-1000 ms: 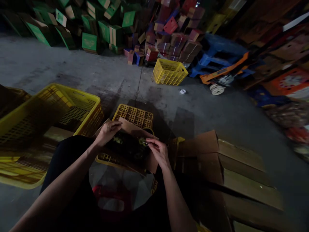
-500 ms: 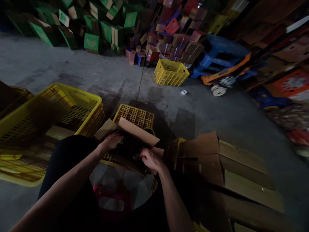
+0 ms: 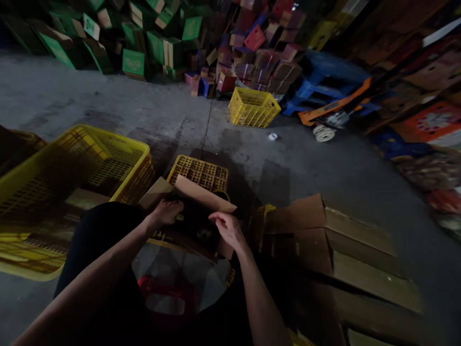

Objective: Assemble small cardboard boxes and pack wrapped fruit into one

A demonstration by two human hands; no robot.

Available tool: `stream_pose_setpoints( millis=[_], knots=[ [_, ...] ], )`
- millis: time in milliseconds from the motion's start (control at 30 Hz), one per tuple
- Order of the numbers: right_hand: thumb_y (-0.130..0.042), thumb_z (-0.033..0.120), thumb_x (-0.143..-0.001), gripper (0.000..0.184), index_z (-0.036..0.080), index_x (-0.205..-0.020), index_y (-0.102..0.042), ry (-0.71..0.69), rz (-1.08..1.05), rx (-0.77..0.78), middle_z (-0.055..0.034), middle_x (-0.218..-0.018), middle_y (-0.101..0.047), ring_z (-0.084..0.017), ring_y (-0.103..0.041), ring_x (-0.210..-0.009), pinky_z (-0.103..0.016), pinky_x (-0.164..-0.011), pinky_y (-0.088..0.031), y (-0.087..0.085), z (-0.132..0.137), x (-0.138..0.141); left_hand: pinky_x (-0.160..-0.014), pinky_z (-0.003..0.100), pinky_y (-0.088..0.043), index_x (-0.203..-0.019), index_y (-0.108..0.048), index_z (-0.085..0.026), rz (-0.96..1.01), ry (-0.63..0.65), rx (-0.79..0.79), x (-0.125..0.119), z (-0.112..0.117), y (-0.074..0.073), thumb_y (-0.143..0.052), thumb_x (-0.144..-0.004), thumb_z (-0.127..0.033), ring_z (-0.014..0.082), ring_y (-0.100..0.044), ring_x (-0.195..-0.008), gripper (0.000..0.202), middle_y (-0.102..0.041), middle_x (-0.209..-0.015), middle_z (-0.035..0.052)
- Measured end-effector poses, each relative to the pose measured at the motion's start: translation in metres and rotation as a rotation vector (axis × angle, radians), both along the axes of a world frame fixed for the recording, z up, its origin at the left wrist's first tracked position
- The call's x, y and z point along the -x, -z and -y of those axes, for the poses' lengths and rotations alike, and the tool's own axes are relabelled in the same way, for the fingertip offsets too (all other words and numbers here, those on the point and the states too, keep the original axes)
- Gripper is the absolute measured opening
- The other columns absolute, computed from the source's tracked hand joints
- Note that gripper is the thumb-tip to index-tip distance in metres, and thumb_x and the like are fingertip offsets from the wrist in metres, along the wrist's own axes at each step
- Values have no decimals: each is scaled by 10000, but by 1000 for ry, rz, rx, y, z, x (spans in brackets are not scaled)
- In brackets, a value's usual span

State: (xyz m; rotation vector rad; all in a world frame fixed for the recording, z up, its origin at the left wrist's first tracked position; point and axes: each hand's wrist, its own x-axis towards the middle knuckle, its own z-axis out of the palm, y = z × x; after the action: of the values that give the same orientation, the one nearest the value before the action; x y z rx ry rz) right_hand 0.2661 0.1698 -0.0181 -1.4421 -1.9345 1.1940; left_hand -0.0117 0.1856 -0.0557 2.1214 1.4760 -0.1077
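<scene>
An open cardboard box (image 3: 201, 197) rests on an upturned yellow crate (image 3: 200, 172) right in front of me; its inside is dark, with a few yellowish items dimly showing. My left hand (image 3: 164, 213) reaches into the box at its left side, fingers curled on something I cannot make out. My right hand (image 3: 227, 229) hovers at the box's right edge, fingers bent and close together; what they hold, if anything, is hidden.
A large yellow crate (image 3: 108, 149) stands to my left, flattened cardboard boxes (image 3: 334, 240) to my right. A red stool (image 3: 169, 300) is under me. Farther off: a yellow crate (image 3: 253, 106), a tape roll (image 3: 272, 136), a pallet jack (image 3: 334, 108), piles of green and red boxes (image 3: 144, 43).
Both hands dropped from the box's top flap into the box. The flap stands raised now. The right hand, which pinched something small above the box a second ago, rose slightly in the last half second.
</scene>
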Motion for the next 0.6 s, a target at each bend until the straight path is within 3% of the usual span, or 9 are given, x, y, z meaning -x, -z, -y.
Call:
stream_pose_setpoints(
  millis=[100, 167, 267, 367, 467, 600],
  knots=[
    [-567, 290, -939, 273, 231, -1149, -732, 49, -151, 97, -59, -1100, -767, -209, -732, -997, -325, -865, -586, -2, 1, 4, -920, 381, -486, -1134, -637, -204, 221, -38, 69, -5, -3, -21, -764, -721, -321, 306, -654, -1090, 448, -698, -1149, 75],
    [-682, 376, -887, 384, 254, -1251, -697, 40, -209, 135, -62, -1202, -743, -224, -715, -1062, -328, -869, -592, -3, 2, 7, -856, 330, -502, -1116, -648, -208, 458, -55, 88, -11, -3, -35, -782, -720, -381, 272, -668, -1013, 452, -710, -1094, 45],
    [-722, 420, -852, 362, 252, -1173, -732, 56, -247, 144, -55, -1159, -757, -235, -713, -1057, -343, -889, -591, -4, 1, 8, -826, 319, -513, -1080, -696, -209, 719, -109, 88, -21, 0, -49, -811, -712, -384, 266, -677, -961, 423, -730, -1027, 36],
    [-706, 447, -855, 269, 236, -1012, -760, 151, -283, 142, -46, -1037, -780, -233, -731, -983, -357, -907, -588, -4, -2, 6, -956, 363, -507, -1200, -699, -215, 913, -124, 143, -26, 1, -51, -849, -704, -357, 298, -664, -1106, 537, -731, -1181, 72],
    [-735, 478, -821, 288, 229, -965, -747, 283, -329, 132, -51, -1011, -780, -239, -740, -938, -373, -906, -591, -2, -4, 3, -1046, 414, -482, -1271, -684, -207, 1019, -187, 219, -27, -1, -46, -852, -724, -359, 309, -638, -1203, 592, -709, -1278, 98],
    [-775, 484, -781, 303, 234, -942, -720, 398, -426, 121, -45, -1003, -769, -247, -741, -929, -396, -913, -593, 3, -4, 0, -883, 403, -577, -1148, -744, -173, 1086, -401, 303, -25, -2, -36, -832, -751, -433, 295, -718, -1010, 483, -768, -1108, 93]
  ],
)
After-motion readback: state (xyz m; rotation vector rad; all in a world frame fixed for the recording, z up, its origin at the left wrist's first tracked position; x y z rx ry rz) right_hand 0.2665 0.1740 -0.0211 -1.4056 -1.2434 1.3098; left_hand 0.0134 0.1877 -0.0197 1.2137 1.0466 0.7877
